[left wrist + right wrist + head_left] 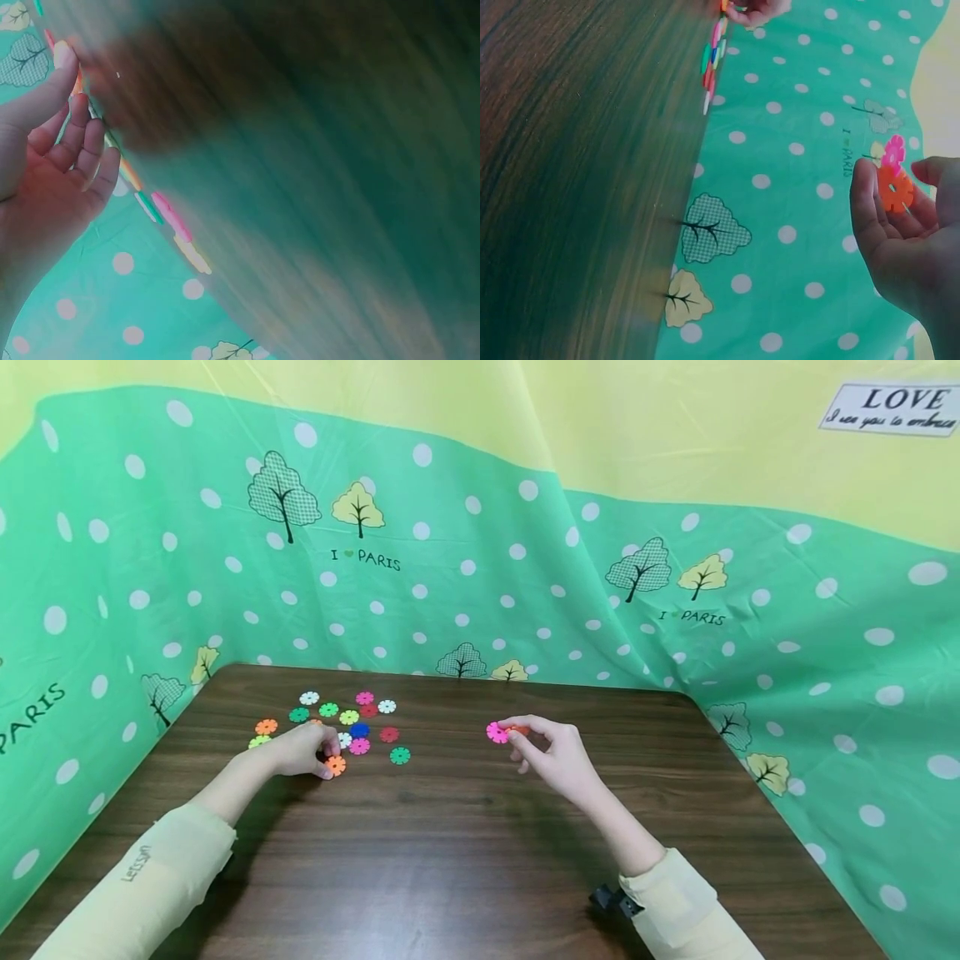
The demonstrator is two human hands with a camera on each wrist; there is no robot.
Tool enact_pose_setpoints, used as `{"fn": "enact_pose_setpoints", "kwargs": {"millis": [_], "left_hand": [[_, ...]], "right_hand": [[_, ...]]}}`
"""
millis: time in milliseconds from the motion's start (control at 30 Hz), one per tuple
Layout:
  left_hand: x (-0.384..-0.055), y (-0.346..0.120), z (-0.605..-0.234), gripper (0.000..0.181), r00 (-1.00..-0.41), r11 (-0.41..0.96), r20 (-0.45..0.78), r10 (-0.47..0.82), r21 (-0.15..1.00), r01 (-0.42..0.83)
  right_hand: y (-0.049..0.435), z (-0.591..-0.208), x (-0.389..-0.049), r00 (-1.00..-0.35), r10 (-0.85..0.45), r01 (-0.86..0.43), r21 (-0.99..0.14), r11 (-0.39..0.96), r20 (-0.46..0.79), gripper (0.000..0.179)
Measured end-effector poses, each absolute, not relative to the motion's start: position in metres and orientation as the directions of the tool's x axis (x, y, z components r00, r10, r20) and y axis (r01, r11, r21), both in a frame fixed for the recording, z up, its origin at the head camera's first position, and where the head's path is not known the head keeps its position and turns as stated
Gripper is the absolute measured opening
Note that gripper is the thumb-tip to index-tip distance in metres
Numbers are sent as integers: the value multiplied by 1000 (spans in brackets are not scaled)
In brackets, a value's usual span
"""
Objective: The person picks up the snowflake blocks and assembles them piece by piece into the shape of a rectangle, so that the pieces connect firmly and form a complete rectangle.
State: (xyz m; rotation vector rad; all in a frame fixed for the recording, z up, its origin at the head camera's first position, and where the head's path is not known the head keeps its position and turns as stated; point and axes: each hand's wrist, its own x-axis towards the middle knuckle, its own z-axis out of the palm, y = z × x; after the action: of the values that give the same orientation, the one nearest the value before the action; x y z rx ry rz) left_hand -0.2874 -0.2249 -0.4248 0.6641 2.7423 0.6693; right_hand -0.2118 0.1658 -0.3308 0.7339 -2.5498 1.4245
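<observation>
My right hand [558, 758] is above the table at the right, pinching an orange notched plastic disc [895, 189]. A pink notched disc [497, 732] projects from the orange one, edge to edge with it. At the left, my left hand [300, 750] has thumb and fingers at an orange notched disc [336, 766] at the near side of the scattered discs, and pinches it. Beside that hand lie a pink disc [360, 746], a blue disc [360, 730] and a green disc [401, 756]. Part of the group is hidden behind the left hand.
Several more flat discs, such as a white one [309, 697], a red one [389, 735] and a yellow-green one [349, 717], lie loose on the dark wooden table [420, 860]. A green dotted cloth [480, 602] hangs along the table's back and sides.
</observation>
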Motion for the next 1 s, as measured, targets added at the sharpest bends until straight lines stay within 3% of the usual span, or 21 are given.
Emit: {"fn": "enact_pose_setpoints", "kwargs": {"millis": [200,400,1000], "left_hand": [[-286,-223,-425,30,-863,763,-74,499,509,397],[-284,-219,-423,24,-862,730,29,506,518,446],[-254,-182,-376,19,-867,649,290,405,577,496]], "right_hand": [[162,-326,-205,-890,-321,-445,-772,454,324,28],[162,-326,-205,-882,-305,-466,-755,461,359,29],[161,-328,-205,-840,-341,-535,-749,391,422,26]]}}
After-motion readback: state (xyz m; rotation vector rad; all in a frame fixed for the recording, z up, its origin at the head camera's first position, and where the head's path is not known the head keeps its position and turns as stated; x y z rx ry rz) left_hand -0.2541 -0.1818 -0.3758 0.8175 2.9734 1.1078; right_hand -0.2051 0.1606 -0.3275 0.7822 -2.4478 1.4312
